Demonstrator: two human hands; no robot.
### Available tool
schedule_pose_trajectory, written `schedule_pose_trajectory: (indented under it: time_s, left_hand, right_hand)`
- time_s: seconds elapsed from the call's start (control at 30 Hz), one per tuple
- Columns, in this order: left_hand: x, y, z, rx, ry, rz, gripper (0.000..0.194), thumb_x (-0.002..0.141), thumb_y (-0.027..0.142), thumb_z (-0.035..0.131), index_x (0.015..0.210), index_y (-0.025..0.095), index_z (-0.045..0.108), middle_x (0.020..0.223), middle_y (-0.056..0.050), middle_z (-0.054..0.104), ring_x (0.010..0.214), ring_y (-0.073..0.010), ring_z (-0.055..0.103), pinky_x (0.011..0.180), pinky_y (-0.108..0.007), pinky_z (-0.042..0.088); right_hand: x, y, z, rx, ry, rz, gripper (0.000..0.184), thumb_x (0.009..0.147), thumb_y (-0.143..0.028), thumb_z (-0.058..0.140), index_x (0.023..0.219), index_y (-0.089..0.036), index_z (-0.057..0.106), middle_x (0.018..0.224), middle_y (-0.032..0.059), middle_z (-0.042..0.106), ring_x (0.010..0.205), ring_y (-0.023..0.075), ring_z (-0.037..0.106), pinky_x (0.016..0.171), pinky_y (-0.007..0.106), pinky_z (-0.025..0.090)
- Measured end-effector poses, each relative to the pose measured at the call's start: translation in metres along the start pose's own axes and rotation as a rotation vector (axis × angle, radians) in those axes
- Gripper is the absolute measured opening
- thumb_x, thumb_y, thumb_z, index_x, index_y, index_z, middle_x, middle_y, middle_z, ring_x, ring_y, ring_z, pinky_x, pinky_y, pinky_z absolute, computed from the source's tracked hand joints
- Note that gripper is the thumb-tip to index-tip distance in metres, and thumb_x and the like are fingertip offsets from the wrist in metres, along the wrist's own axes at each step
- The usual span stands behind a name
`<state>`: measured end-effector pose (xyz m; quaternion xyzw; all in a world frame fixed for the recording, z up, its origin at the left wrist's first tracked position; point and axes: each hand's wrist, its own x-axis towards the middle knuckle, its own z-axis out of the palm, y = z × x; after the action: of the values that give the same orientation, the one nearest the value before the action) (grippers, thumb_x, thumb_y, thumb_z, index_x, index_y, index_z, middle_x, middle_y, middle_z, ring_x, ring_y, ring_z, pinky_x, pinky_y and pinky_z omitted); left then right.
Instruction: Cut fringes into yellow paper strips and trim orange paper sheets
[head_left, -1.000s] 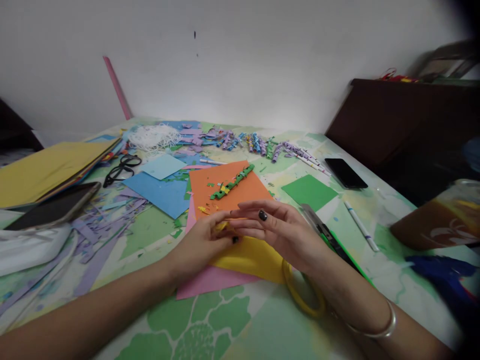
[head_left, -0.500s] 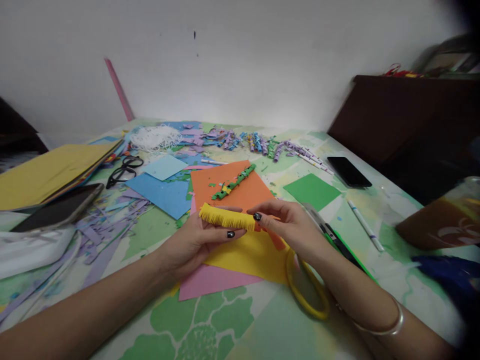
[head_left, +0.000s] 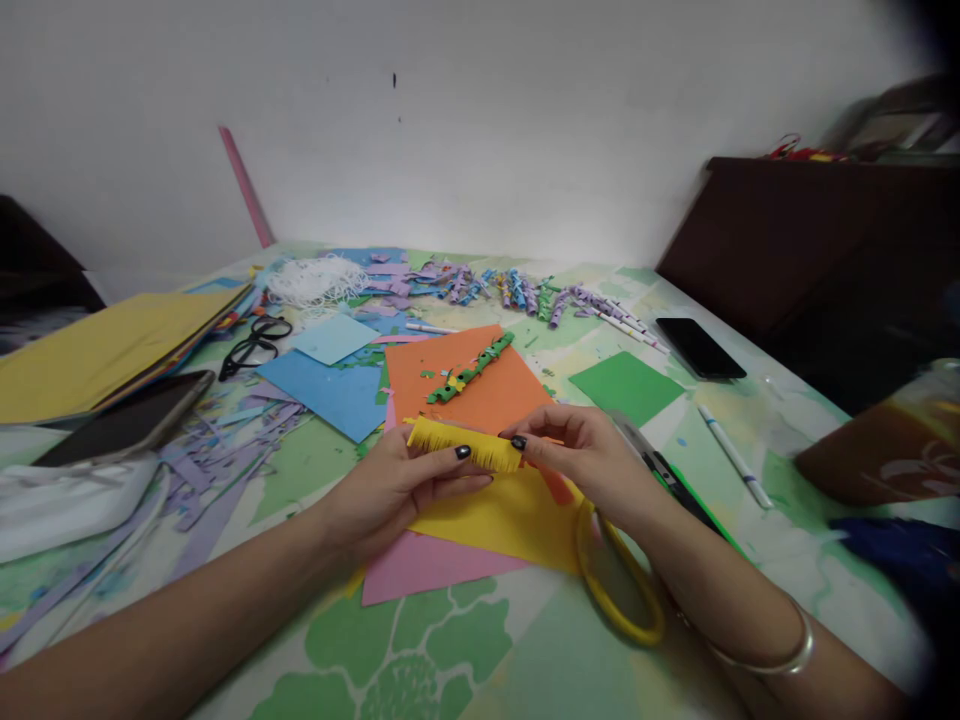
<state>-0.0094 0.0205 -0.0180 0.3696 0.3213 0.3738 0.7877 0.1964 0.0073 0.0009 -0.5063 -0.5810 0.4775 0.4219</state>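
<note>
A yellow fringed paper strip stretches between my two hands above the stacked sheets. My left hand is closed on its left part, thumb across the fringe. At its right end, my right hand pinches the strip between thumb and fingers. A bit of orange paper shows under the right fingers; whether it is held cannot be made out. Beneath lie a yellow sheet, a pink sheet and an orange sheet. On the orange one rests a green paper-wrapped stick.
Scissors with a yellow handle lie beside my right forearm, near a box cutter. Phones, a marker, a drink bottle, glasses, white string and purple paper scraps surround the work area.
My left thumb has moved up onto the face of the yellow fringed strip, whose fringe now tilts differently. The view has shifted slightly.
</note>
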Motion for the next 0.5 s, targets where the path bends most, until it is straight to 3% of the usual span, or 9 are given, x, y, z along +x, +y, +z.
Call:
schedule_pose_trajectory:
  time_s: [0.2, 0.5]
  left_hand:
    - [0.0033, 0.0055, -0.0027, 0.088, 0.087, -0.029, 0.013, 0.075, 0.017, 0.074, 0.086, 0.012, 0.07, 0.083, -0.007, 0.077, 0.08, -0.0196, 0.074, 0.068, -0.02, 0.06]
    - [0.0068, 0.0093, -0.0063, 0.103, 0.111, 0.003, 0.005, 0.08, 0.014, 0.068, 0.084, 0.013, 0.071, 0.083, -0.006, 0.078, 0.077, -0.0187, 0.074, 0.064, -0.019, 0.06]
  right_hand:
    - [0.0004, -0.0002, -0.0036, -0.016, -0.002, -0.006, 0.019, 0.071, -0.034, 0.068, 0.075, -0.016, 0.068, 0.077, 0.0058, 0.07, 0.066, 0.0162, 0.062, 0.065, 0.03, 0.048]
    - [0.0009, -0.0021, -0.0078, 0.025, 0.012, 0.004, 0.019, 0.07, -0.033, 0.07, 0.076, -0.015, 0.069, 0.075, 0.0044, 0.069, 0.065, 0.0159, 0.062, 0.069, 0.031, 0.048]
